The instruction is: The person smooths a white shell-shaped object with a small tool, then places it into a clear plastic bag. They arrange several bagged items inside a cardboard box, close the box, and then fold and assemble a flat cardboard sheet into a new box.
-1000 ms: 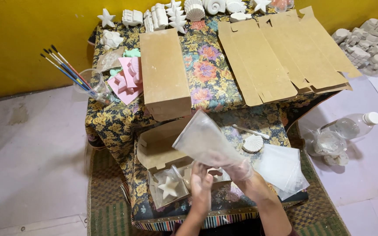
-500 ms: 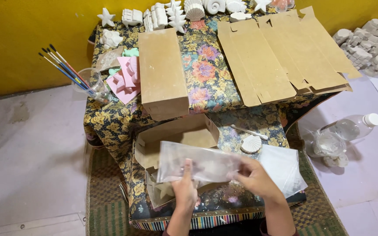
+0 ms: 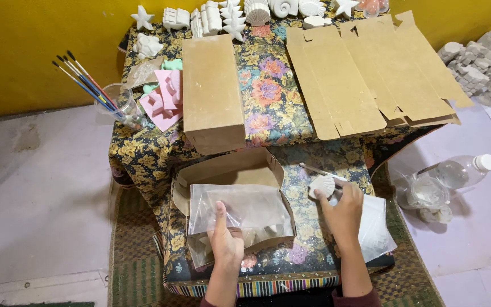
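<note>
Hands work at the near edge of a table draped in a dark floral cloth point(image 3: 268, 102). The left hand point(image 3: 227, 241) lies on a clear plastic bag point(image 3: 240, 207), thumb stretched along it and fingers curled against it, pressing it flat over an open brown cardboard box point(image 3: 228, 170) near the table's near-left corner. Whether the fingers pinch the bag or only press on it cannot be told. A pale shape shows dimly through the plastic inside the box. The right hand point(image 3: 342, 207) reaches just right of the box, its fingertips closed on a small white plaster scallop shell point(image 3: 321, 185) resting on the cloth. Under that wrist sits a stack of clear plastic bags point(image 3: 379, 233) at the near-right corner. Behind the box stands a closed brown carton point(image 3: 211, 91), with flat unfolded cardboard blanks point(image 3: 365, 74) toward the far-right corner. White plaster figures point(image 3: 223, 17) line the far edge, and a clear cup of paintbrushes point(image 3: 115, 102) stands at the left edge beside pink moulds point(image 3: 166, 102).
</note>
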